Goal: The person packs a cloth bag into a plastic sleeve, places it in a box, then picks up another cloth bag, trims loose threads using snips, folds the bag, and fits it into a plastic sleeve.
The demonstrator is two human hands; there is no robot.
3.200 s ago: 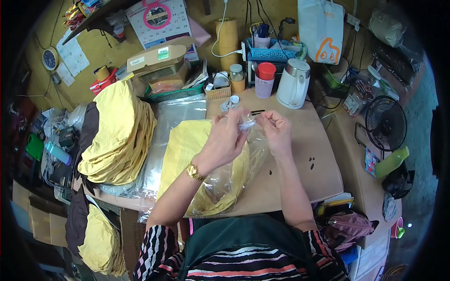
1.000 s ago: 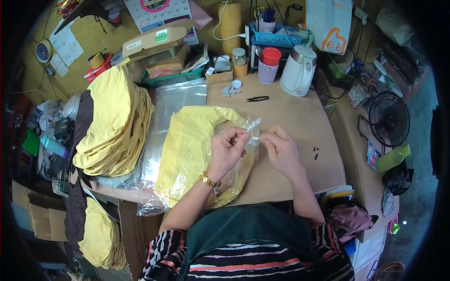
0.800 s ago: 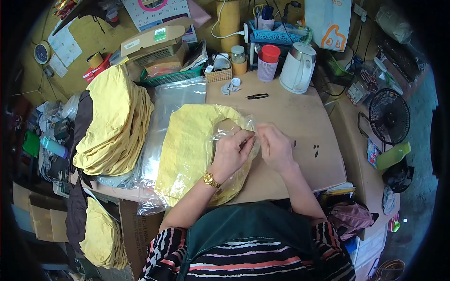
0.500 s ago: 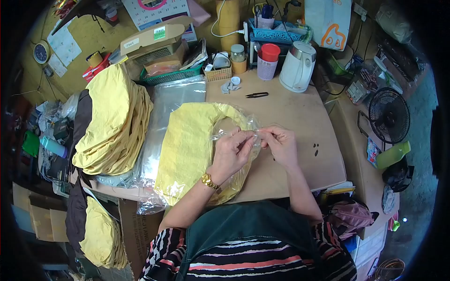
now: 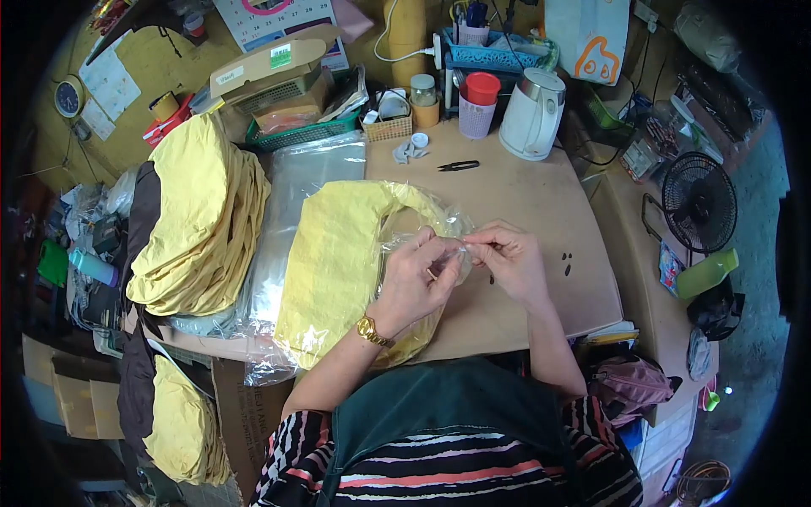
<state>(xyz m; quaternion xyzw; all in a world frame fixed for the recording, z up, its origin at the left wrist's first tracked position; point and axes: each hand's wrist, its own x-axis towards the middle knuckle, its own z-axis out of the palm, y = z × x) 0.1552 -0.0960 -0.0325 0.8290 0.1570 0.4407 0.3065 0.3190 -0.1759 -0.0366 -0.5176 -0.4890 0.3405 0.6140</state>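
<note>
A curved yellow fabric piece (image 5: 329, 253) lies inside a clear plastic bag (image 5: 456, 221) in front of me on the table. My left hand (image 5: 420, 275), a gold watch at its wrist, is closed on the bag's right edge. Close beside it, my right hand (image 5: 511, 258) pinches the same plastic between thumb and fingers. The fingertips of both hands nearly meet, and what exactly lies between them is too small to make out. Left of the bag, a stack of flat clear plastic bags (image 5: 317, 160) is partly covered by it.
A tall stack of yellow fabric pieces (image 5: 198, 220) stands at the left, with another yellow pile (image 5: 182, 422) below. Thread snips (image 5: 459, 166) lie toward the back, near a white kettle (image 5: 532, 114). Small dark pieces (image 5: 567, 264) lie right of my hands. A black fan (image 5: 699, 203) stands farther right.
My view has shifted slightly. Both hands stay at the bag's edge, with the right hand's fingers a little more raised and the left fingers slightly shifted.
</note>
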